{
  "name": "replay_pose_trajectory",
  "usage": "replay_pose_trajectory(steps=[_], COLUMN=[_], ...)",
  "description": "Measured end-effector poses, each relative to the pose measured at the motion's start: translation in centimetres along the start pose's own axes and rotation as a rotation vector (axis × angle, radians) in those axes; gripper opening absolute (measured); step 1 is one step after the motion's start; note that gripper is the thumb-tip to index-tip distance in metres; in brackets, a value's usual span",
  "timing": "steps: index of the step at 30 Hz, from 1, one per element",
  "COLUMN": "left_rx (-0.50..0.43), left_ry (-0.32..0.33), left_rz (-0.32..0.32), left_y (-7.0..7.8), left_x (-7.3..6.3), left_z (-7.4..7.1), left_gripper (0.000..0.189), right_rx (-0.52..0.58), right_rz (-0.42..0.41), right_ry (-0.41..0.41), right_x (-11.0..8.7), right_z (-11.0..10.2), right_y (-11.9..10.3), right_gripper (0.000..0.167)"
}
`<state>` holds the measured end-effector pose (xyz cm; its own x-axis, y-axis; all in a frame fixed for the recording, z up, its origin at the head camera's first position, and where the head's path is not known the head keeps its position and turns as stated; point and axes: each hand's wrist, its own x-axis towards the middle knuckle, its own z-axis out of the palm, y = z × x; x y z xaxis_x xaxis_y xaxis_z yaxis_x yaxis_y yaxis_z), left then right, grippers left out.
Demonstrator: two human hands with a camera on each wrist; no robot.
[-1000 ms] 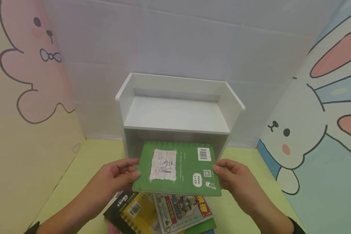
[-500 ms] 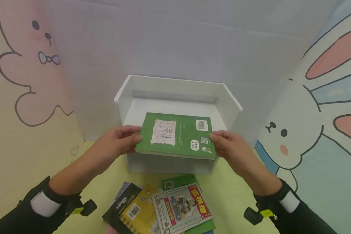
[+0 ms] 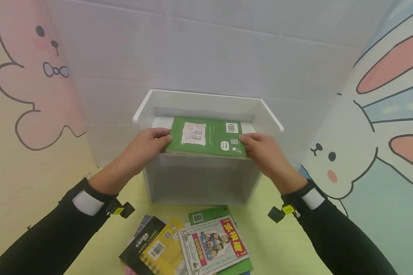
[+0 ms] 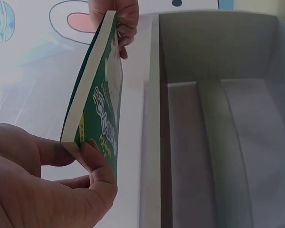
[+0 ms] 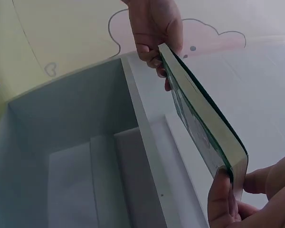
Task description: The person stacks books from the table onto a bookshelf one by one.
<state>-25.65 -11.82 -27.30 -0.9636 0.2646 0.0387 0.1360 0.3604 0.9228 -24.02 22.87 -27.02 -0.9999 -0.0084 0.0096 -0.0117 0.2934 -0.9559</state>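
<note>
A green book (image 3: 206, 135), back cover up, spans the space between my two hands. My left hand (image 3: 149, 147) pinches its left edge with thumb and fingers, and my right hand (image 3: 263, 154) pinches the right edge. The book is over the upper tier of a white two-tier shelf (image 3: 196, 181), covering much of that board in the head view. In the left wrist view, the green book (image 4: 92, 90) is apart from the board's front edge, its colourful cover facing the board. The right wrist view shows the pages of the book (image 5: 204, 109) between both hands.
On the yellow surface before the shelf lies a loose pile: a black book (image 3: 142, 244), a yellow spiral-bound book (image 3: 165, 248), a comic-covered book (image 3: 213, 244) and another green book (image 3: 210, 215). Walls with cartoon drawings stand left and right; a pale wall (image 3: 206, 53) is behind.
Both hands have raised the green book from in front of the lower compartment and moved it forward over the upper tier. The lower compartment has come into sight. The pile looks unmoved.
</note>
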Motion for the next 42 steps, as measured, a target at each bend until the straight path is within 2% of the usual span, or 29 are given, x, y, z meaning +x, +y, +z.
replay_pose_trajectory(steps=[4, 10, 15, 20, 28, 30, 32, 35, 37, 39, 42], left_rx=[0.180, 0.350, 0.437, 0.515, 0.607, 0.599, 0.642, 0.707, 0.755, 0.740, 0.678], left_ry=[0.035, 0.048, 0.050, 0.055, 0.061, 0.057, 0.068, 0.110, 0.167, 0.226, 0.298], left_rz=[-0.001, -0.004, -0.017, -0.003, -0.008, 0.025, 0.042, 0.107, 0.126, 0.173, 0.246], left_y=[0.6, 0.6, 0.7, 0.4, 0.0, -2.4, -2.6, -2.9, -1.0, -1.4, -2.5], left_x=[1.9, 4.6, 5.7, 6.0, 6.6, 8.8, 9.1, 8.8, 5.8, 4.3, 1.0], left_z=[0.3, 0.3, 0.3, 0.5, 0.8, 0.3, 0.4, 0.9, 2.0, 2.6, 3.3], left_gripper=[0.050, 0.049, 0.050, 0.044, 0.035, 0.034, 0.034, 0.036, 0.040, 0.045, 0.047], right_rx=[-0.063, -0.242, -0.385, -0.487, -0.615, -0.642, -0.659, -0.680, -0.698, -0.711, -0.724], right_rz=[0.002, 0.024, -0.023, -0.048, -0.119, -0.133, -0.136, -0.137, -0.151, -0.181, -0.300], right_ry=[0.050, 0.091, 0.105, 0.113, 0.141, 0.145, 0.152, 0.173, 0.196, 0.224, 0.303], right_x=[1.9, 4.6, 6.0, 6.9, 7.0, 6.9, 6.8, 6.5, 6.1, 5.1, 2.4], right_z=[0.2, 0.7, 1.1, 1.7, 2.5, 2.7, 2.8, 2.9, 2.9, 2.7, 2.4], right_y=[-0.1, -0.3, -0.2, -0.1, -0.1, -0.3, -0.3, -0.1, 0.2, 0.6, 1.4], right_gripper=[0.047, 0.041, 0.038, 0.035, 0.030, 0.030, 0.030, 0.032, 0.036, 0.042, 0.043])
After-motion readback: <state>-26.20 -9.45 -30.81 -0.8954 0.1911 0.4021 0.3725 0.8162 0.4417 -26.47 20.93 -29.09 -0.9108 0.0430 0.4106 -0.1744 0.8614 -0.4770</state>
